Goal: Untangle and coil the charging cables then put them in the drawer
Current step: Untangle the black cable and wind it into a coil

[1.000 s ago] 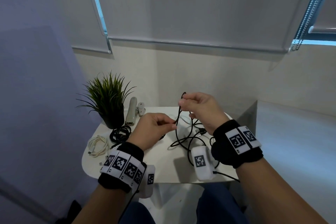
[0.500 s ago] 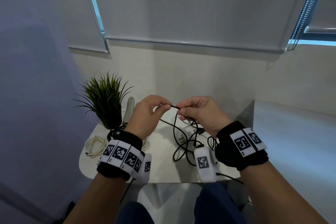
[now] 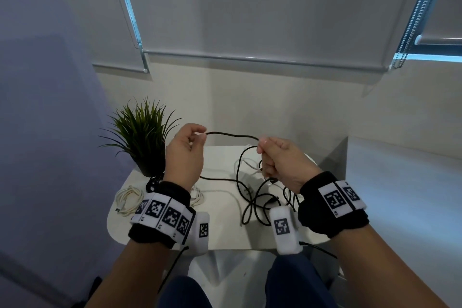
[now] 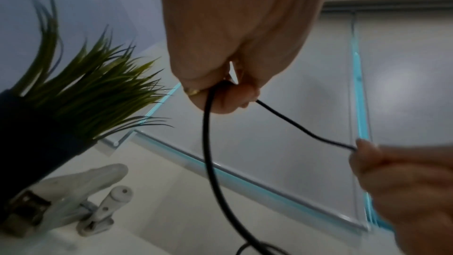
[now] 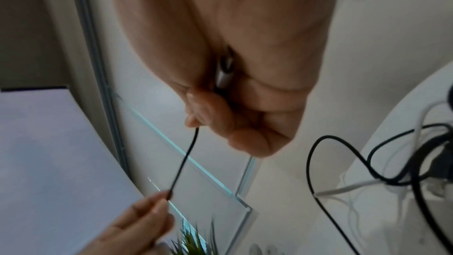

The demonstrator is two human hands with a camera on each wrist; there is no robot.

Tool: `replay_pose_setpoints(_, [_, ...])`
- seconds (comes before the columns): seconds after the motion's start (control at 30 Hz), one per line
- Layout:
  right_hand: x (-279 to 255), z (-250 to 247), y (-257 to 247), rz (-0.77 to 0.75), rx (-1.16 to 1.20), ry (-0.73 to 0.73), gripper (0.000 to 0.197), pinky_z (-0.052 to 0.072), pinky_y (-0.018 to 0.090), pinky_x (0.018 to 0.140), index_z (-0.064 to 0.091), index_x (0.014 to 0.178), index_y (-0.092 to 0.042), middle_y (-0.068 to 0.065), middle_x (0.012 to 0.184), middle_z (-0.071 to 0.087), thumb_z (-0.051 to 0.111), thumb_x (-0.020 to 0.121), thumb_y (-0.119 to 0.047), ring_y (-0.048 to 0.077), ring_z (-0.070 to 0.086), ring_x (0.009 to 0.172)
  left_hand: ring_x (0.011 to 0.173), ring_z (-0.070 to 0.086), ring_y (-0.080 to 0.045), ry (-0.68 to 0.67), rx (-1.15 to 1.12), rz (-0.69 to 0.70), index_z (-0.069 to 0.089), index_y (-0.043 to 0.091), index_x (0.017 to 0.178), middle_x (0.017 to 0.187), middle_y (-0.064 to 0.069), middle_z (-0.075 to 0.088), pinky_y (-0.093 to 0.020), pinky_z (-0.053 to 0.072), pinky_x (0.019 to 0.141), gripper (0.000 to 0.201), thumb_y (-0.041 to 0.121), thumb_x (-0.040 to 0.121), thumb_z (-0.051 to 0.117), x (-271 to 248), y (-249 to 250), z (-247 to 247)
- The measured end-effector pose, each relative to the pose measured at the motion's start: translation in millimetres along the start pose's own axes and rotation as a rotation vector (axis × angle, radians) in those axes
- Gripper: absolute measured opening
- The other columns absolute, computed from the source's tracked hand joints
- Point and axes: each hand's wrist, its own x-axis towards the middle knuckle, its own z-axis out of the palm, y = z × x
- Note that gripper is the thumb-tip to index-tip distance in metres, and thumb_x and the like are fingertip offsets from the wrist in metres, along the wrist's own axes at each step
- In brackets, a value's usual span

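Note:
A black cable (image 3: 231, 134) stretches in the air between both hands above the small white table (image 3: 220, 237). My left hand (image 3: 186, 155) pinches it at the left end of the span; in the left wrist view the black cable (image 4: 301, 126) runs through the left hand (image 4: 228, 92) and drops down. My right hand (image 3: 280, 160) grips the other end, and the right wrist view shows a silver plug (image 5: 224, 71) enclosed in the right hand (image 5: 232, 104). The rest of the black cable lies in a tangle (image 3: 260, 197) with a white cable (image 3: 251, 166) on the table.
A potted grass plant (image 3: 145, 137) stands at the table's back left. A coiled white cable (image 3: 127, 199) and a coiled black cable (image 3: 153, 181) lie in front of it. White gadgets (image 4: 81, 187) lie behind the plant. Window blinds (image 3: 250, 20) hang above.
Both hands have risen and moved apart, the left going left, so a longer length of black cable now spans the gap between them.

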Motion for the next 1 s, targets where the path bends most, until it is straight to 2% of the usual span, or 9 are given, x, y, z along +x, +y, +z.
replay_pose_setpoints(0.13, [-3, -4, -11, -0.031, 0.314, 0.005, 0.020, 0.041, 0.025, 0.052, 0.054, 0.088, -0.010, -0.001, 0.057, 0.056, 0.039, 0.101, -0.011, 0.012, 0.049, 0.045, 0.060, 0.048, -0.009, -0.223, 0.185, 0.008, 0.063, 0.028, 0.091, 0.079, 0.005, 0.055, -0.010, 0.038, 0.058, 0.018, 0.012, 0.092, 0.055, -14, -1, 12])
replay_pose_setpoints(0.27, [-5, -5, -19, -0.097, 0.476, -0.032, 0.021, 0.058, 0.027, 0.072, 0.051, 0.094, -0.009, 0.008, 0.091, 0.072, 0.033, 0.100, 0.001, 0.019, 0.072, 0.080, 0.048, 0.047, 0.003, -0.558, 0.196, -0.032, 0.065, 0.026, 0.112, 0.077, 0.005, 0.059, -0.012, 0.036, 0.053, 0.024, 0.015, 0.092, 0.057, -29, 6, 20])
replay_pose_setpoints(0.4, [-1, -8, -19, -0.167, 0.528, 0.048, 0.025, 0.051, 0.034, 0.095, 0.053, 0.099, -0.008, 0.013, 0.122, 0.060, 0.033, 0.098, 0.006, 0.024, 0.059, 0.116, 0.043, 0.045, 0.001, -0.760, 0.129, -0.096, 0.064, 0.026, 0.107, 0.070, 0.003, 0.060, -0.015, 0.040, 0.049, 0.019, 0.017, 0.094, 0.054, -38, 19, 19])
replay_pose_setpoints(0.53, [10, -14, -11, -0.226, 0.299, 0.239, 0.031, 0.042, 0.034, 0.104, 0.062, 0.098, -0.017, 0.004, 0.114, 0.061, 0.039, 0.097, 0.004, 0.017, 0.053, 0.118, 0.044, 0.044, -0.004, -0.878, 0.084, -0.067, 0.066, 0.023, 0.098, 0.060, 0.001, 0.056, -0.017, 0.040, 0.050, 0.014, 0.019, 0.096, 0.053, -43, 30, 15])
replay_pose_setpoints(0.6, [11, -17, -6, -0.281, -0.069, 0.322, 0.031, 0.041, 0.033, 0.104, 0.065, 0.099, -0.021, 0.003, 0.110, 0.065, 0.043, 0.095, 0.000, 0.016, 0.058, 0.108, 0.044, 0.042, -0.003, -0.818, 0.047, -0.008, 0.066, 0.025, 0.087, 0.056, 0.004, 0.053, -0.017, 0.037, 0.051, 0.014, 0.021, 0.095, 0.055, -40, 34, 12])
replay_pose_setpoints(0.7, [8, -18, -2, -0.242, -0.370, 0.259, 0.026, 0.043, 0.032, 0.099, 0.062, 0.112, -0.012, 0.005, 0.104, 0.068, 0.044, 0.097, -0.003, 0.021, 0.063, 0.100, 0.051, 0.042, -0.003, -0.615, -0.008, 0.096, 0.063, 0.024, 0.078, 0.053, 0.011, 0.050, -0.016, 0.036, 0.055, 0.015, 0.026, 0.092, 0.057, -31, 38, 11])
replay_pose_setpoints(0.77, [5, -16, -1, -0.189, -0.387, 0.152, 0.022, 0.046, 0.039, 0.093, 0.059, 0.109, -0.016, 0.000, 0.083, 0.068, 0.041, 0.098, -0.007, 0.018, 0.066, 0.086, 0.052, 0.041, -0.001, -0.458, 0.025, 0.141, 0.061, 0.019, 0.077, 0.054, 0.011, 0.050, -0.013, 0.035, 0.056, 0.016, 0.022, 0.093, 0.057, -23, 40, 11])
replay_pose_setpoints(0.87, [-2, -11, -5, -0.118, -0.341, 0.039, 0.023, 0.041, 0.031, 0.056, 0.061, 0.095, -0.019, -0.004, 0.053, 0.049, 0.039, 0.100, -0.014, 0.014, 0.049, 0.047, 0.053, 0.043, -0.001, -0.269, 0.083, 0.183, 0.058, 0.016, 0.077, 0.058, 0.008, 0.049, -0.010, 0.035, 0.053, 0.016, 0.017, 0.093, 0.057, -11, 40, 12])
replay_pose_setpoints(1.0, [-11, -10, -12, -0.140, -0.385, -0.033, 0.037, 0.028, 0.020, 0.046, 0.066, 0.071, -0.019, -0.012, 0.043, 0.033, 0.048, 0.096, -0.040, 0.007, 0.028, 0.041, 0.059, 0.048, 0.000, -0.159, 0.190, 0.173, 0.063, 0.022, 0.081, 0.064, 0.010, 0.056, -0.010, 0.037, 0.058, 0.013, 0.023, 0.093, 0.058, 1, 31, 11])
